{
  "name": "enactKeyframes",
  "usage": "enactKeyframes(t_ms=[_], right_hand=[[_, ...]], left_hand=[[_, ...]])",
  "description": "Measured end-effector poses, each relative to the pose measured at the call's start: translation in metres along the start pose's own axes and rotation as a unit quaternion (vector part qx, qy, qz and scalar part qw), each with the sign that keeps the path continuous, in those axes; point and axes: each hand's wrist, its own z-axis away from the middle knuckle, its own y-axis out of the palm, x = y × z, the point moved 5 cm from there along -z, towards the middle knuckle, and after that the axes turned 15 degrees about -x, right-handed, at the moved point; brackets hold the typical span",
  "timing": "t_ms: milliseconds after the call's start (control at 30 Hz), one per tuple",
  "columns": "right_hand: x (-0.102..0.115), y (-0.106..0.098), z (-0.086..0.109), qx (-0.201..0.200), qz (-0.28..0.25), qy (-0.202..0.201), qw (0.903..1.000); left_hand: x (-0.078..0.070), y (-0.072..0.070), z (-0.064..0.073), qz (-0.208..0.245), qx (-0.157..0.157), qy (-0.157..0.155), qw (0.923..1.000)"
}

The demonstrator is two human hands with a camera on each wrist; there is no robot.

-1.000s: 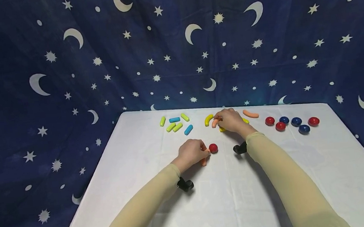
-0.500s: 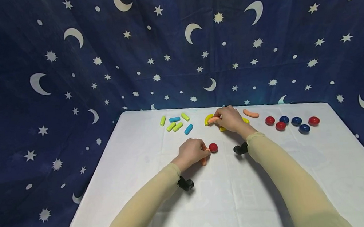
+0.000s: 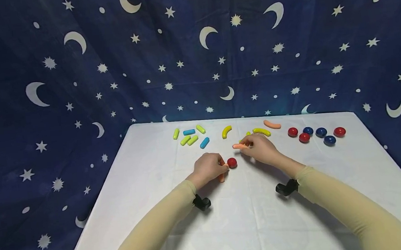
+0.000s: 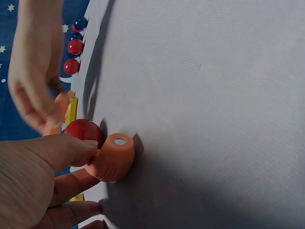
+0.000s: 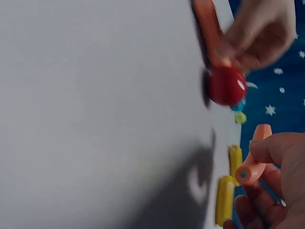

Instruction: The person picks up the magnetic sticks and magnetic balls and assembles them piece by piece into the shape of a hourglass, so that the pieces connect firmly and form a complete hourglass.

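Observation:
My left hand (image 3: pixel 208 167) pinches a curved orange magnetic rod (image 4: pixel 114 160) between thumb and fingers, low over the white table. One end of that rod shows a pale round inset in the left wrist view. A shiny red ball (image 3: pixel 232 162) sits at the rod's far end, right by my left fingertips. Just beyond and to the right, my right hand (image 3: pixel 261 149) holds a second curved orange magnetic rod (image 5: pixel 255 164), raised off the cloth and pointing left. Its near end has a small round inset, facing the right wrist camera.
Behind my right hand lie curved yellow rods (image 3: pixel 261 132) and another orange rod (image 3: pixel 272 124). Short lime rods (image 3: pixel 185 140) and blue rods (image 3: pixel 204 142) are spread at the back left. Red balls (image 3: pixel 304 137) and blue balls (image 3: pixel 321 132) stand at the back right. A starry curtain (image 3: pixel 180 62) hangs behind the table.
My right hand has lifted the orange rod from among the yellow ones and brought it nearer, towards the red ball. My left hand keeps its place with its rod.

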Motion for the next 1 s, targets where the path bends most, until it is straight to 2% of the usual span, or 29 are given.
enactKeyframes(t_ms=[167,367,633,1000], right_hand=[[-0.006,0.006,0.027,0.028,-0.009,0.033,0.9990],[-0.007,0.007,0.045,0.026,0.031,0.030,0.9987],[-0.008,0.009,0.048,0.008,0.039,0.016,0.9991],[-0.008,0.011,0.048,-0.008,0.031,0.016,0.9993]], left_hand=[[0.000,-0.001,0.001,-0.004,0.002,0.000,1.0000],[-0.001,-0.001,0.001,-0.005,0.002,0.006,1.0000],[-0.002,-0.001,0.001,0.005,0.008,0.009,0.9999],[-0.002,-0.001,0.002,-0.007,0.004,0.023,0.9997]])
